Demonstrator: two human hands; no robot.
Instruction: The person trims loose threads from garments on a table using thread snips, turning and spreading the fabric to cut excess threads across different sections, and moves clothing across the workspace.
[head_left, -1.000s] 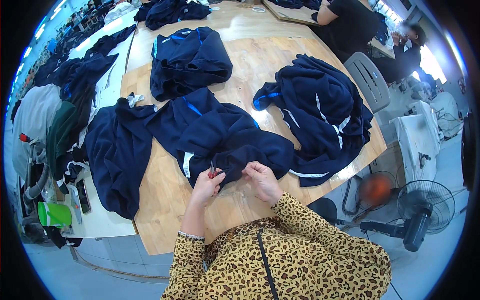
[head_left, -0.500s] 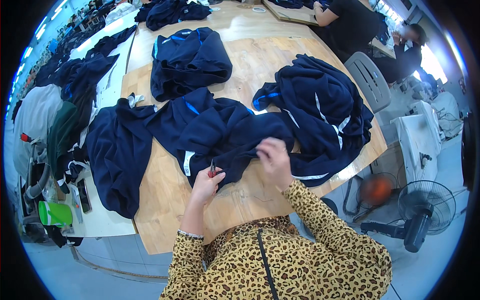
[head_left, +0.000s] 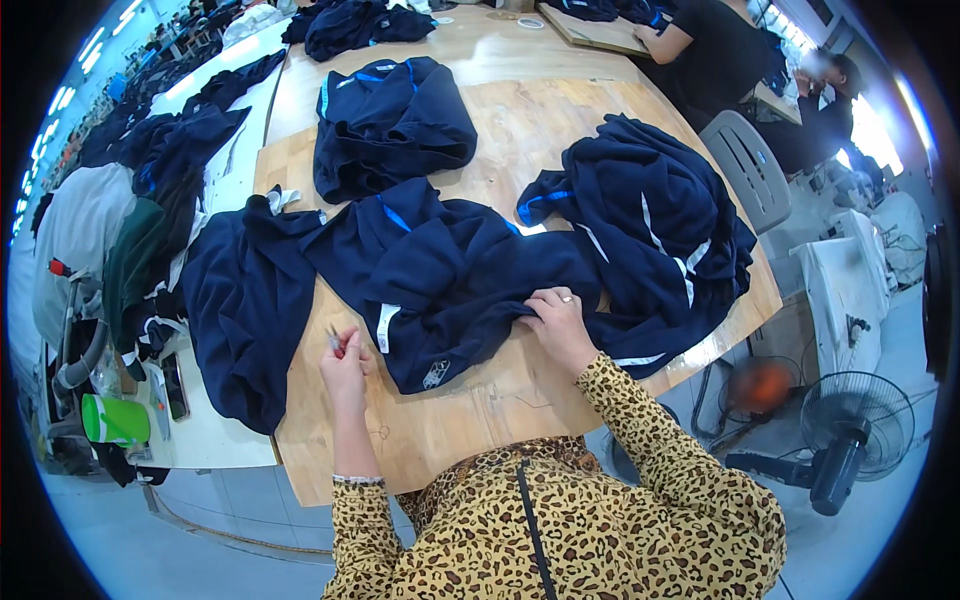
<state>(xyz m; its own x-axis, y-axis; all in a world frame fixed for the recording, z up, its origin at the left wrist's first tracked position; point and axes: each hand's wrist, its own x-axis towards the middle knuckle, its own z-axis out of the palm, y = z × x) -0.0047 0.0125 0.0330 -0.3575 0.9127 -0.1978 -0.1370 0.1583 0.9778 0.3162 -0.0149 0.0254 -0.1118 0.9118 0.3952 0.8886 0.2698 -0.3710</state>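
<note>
A navy garment [head_left: 440,255] with blue trim, a white label and a small pale print near its front edge lies spread on the wooden table [head_left: 420,440]. My right hand [head_left: 560,328] pinches its right front edge between thumb and fingers. Just left of the white label, my left hand [head_left: 345,370] is closed round small red-handled thread snips [head_left: 337,346], tips pointing away from me; it is apart from the cloth. A navy heap with white strips [head_left: 650,210] sits to the right, and another navy garment [head_left: 245,310] drapes over the left side.
A folded navy garment [head_left: 395,135] lies farther back. On the left stand a lime-green bin [head_left: 115,420] and a white side table piled with cloth. A grey chair [head_left: 745,170], a standing fan [head_left: 855,440] and a seated person [head_left: 705,55] are to the right.
My left hand has moved left, off the garment's front edge, with the snips still in it. The pale print is now uncovered. My right hand has lowered onto the cloth and gripped its edge.
</note>
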